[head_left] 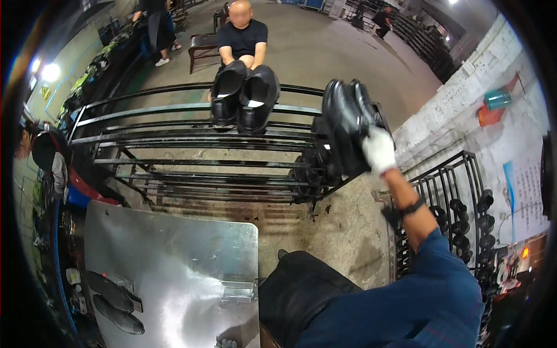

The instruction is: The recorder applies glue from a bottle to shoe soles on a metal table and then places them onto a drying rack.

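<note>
My right hand (379, 151), in a white glove, reaches out to the right end of the metal rack (174, 137). Its fingers close on the heel end of a pair of black leather shoes (342, 119), toes pointing away from me. Motion blurs the fingertips a little. Another pair of black shoes (258, 101) stands side by side on the rack's upper bars, openings up, with pale patches inside. My left hand does not show.
Dark soles (113, 296) lie on the metal table (174, 232) at lower left, beside a small metal fixture (238, 291). A person (242, 37) sits beyond the rack. On the right, a second rack (447, 180) holding dark rounded items stands along the white wall (441, 124).
</note>
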The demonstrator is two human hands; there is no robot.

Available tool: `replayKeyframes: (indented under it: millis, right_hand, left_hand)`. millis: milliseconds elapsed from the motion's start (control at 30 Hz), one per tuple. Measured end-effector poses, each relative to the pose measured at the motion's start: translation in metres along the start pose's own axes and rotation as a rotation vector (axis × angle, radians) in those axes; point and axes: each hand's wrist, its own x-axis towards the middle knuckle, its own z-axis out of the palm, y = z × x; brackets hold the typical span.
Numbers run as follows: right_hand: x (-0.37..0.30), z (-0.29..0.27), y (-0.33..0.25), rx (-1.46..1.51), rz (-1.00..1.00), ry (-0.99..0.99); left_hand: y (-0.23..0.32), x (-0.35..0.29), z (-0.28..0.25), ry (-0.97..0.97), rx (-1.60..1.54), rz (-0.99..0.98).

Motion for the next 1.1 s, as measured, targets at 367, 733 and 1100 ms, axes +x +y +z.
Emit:
replayKeyframes:
  millis: [367,733,1100]
  right_hand:
    - [0.053,0.012,-0.050,-0.140,-0.259,0.602]
    - [-0.392,0.281,-0.634,1.170,-0.130,-1.821]
    - [-0.353,0.234,-0.568,0.956,-0.044,-1.925]
  left_hand:
    - [0.012,0.013,-0.050,0.100,-0.180,0.027]
    - [0.019,-0.014,-0.057,0.417,-0.196,0.061]
    - [0.105,0.029,0.024,0.138,-0.043,0.450]
